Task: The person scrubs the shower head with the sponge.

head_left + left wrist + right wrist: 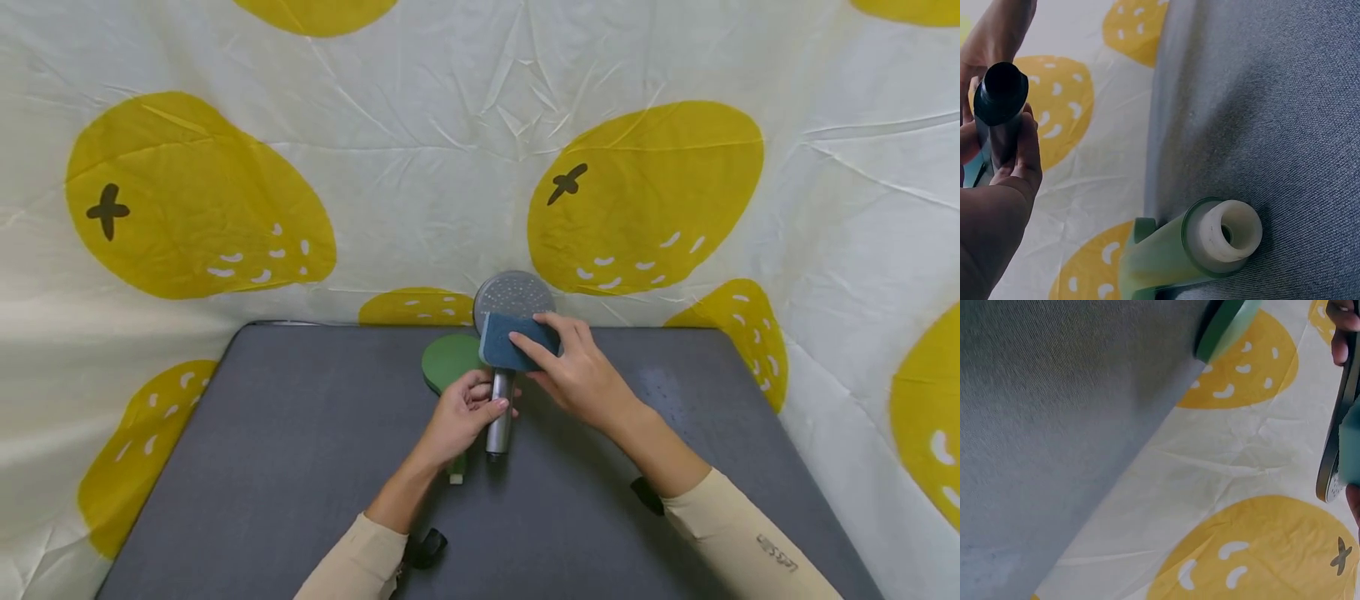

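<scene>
A silver shower head (512,292) is held up over the table, its round face of small nozzles turned toward me. My left hand (461,417) grips its handle, thumb across the front. In my right hand (585,371) is a blue sponge (502,346), pinched by the edges and covering the lower face and neck of the shower head. The right wrist view shows the sponge (1350,450) against the nozzle side. A green shower head (450,358) lies behind the left hand; its pale threaded end (1232,231) shows in the left wrist view.
The dark grey tabletop (315,450) spreads beneath both hands. A white cloth (420,192) printed with yellow fruit hangs behind the table and along its sides. Dark wrist straps (426,548) sit by the beige sleeves. A faint damp-looking patch (663,392) marks the right of the table.
</scene>
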Demonstrator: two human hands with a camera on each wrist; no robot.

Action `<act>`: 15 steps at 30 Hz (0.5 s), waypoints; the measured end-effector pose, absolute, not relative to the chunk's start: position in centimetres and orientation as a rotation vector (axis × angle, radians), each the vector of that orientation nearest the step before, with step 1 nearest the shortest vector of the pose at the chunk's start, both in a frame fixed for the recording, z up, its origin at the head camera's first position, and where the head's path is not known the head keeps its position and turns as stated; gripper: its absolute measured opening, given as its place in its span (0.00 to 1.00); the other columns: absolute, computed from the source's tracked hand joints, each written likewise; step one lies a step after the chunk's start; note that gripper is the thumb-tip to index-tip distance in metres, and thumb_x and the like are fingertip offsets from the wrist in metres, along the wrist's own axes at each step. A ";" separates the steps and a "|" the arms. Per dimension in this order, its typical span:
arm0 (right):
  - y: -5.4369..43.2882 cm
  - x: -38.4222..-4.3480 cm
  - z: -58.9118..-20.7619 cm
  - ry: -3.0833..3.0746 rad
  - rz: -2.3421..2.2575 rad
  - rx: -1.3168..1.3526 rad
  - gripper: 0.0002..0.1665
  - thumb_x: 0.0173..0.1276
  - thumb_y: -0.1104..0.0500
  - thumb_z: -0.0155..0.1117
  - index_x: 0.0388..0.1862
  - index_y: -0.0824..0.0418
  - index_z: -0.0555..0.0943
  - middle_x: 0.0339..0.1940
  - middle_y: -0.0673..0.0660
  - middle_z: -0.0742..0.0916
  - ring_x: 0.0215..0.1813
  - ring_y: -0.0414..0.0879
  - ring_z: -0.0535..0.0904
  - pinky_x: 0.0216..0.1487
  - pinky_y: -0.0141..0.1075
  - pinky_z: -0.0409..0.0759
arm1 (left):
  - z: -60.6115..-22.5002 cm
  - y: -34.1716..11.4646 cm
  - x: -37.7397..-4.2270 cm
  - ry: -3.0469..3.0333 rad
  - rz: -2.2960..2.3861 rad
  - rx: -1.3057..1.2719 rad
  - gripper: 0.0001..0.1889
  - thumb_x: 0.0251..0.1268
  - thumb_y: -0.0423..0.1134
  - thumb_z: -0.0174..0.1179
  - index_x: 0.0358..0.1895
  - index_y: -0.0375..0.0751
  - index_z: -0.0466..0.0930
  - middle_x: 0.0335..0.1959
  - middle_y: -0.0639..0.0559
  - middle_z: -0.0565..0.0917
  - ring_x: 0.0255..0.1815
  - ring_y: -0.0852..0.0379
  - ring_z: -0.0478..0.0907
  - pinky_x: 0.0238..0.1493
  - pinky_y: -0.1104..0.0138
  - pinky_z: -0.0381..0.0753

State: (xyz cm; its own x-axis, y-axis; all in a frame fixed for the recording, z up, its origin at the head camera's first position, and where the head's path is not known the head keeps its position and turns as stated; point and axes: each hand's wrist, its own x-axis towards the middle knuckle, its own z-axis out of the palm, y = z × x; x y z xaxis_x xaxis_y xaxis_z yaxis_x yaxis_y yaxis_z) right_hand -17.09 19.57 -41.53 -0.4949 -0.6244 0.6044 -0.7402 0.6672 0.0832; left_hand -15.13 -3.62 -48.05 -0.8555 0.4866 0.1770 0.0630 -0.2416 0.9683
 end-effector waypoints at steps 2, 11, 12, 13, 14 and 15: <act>19.7 -17.3 -41.1 -2.268 0.238 1.045 0.42 0.57 0.58 0.84 0.70 0.54 0.78 0.66 0.74 0.75 0.61 0.70 0.74 0.58 0.59 0.83 | -48.0 -3.7 -15.1 1.733 2.172 0.667 0.24 0.76 0.29 0.58 0.68 0.24 0.64 0.60 0.19 0.78 0.44 0.61 0.88 0.55 0.65 0.86; 20.7 -19.1 -39.0 -2.286 0.243 0.999 0.41 0.59 0.61 0.81 0.71 0.53 0.77 0.68 0.73 0.74 0.62 0.70 0.72 0.60 0.60 0.79 | -48.0 -3.9 -15.0 1.732 2.170 0.694 0.27 0.77 0.28 0.57 0.74 0.28 0.63 0.62 0.23 0.79 0.47 0.56 0.89 0.57 0.63 0.86; 20.8 -19.3 -38.8 -2.286 0.243 1.001 0.40 0.60 0.61 0.81 0.71 0.54 0.77 0.68 0.73 0.74 0.62 0.70 0.72 0.60 0.60 0.79 | -48.1 -3.9 -15.0 1.726 2.175 0.694 0.27 0.77 0.29 0.57 0.74 0.28 0.63 0.62 0.23 0.79 0.46 0.57 0.89 0.58 0.63 0.86; 20.8 -19.4 -38.6 -2.285 0.244 0.998 0.40 0.60 0.61 0.81 0.71 0.54 0.76 0.67 0.74 0.74 0.62 0.71 0.72 0.60 0.61 0.79 | -48.1 -4.0 -15.0 1.718 2.177 0.699 0.27 0.77 0.29 0.57 0.74 0.28 0.63 0.62 0.23 0.79 0.46 0.57 0.89 0.58 0.63 0.86; 21.0 -19.5 -38.4 -2.283 0.249 0.991 0.40 0.60 0.62 0.81 0.71 0.55 0.76 0.67 0.74 0.74 0.62 0.71 0.71 0.60 0.62 0.78 | -48.1 -4.0 -14.9 1.708 2.178 0.704 0.26 0.77 0.29 0.57 0.74 0.28 0.63 0.62 0.22 0.78 0.47 0.57 0.89 0.59 0.62 0.86; 21.1 -19.7 -38.2 -2.279 0.262 0.981 0.40 0.60 0.62 0.81 0.71 0.56 0.76 0.67 0.75 0.74 0.63 0.71 0.71 0.61 0.63 0.77 | -48.1 -4.0 -14.9 1.700 2.176 0.708 0.26 0.77 0.29 0.57 0.73 0.27 0.63 0.62 0.22 0.78 0.47 0.57 0.89 0.59 0.62 0.86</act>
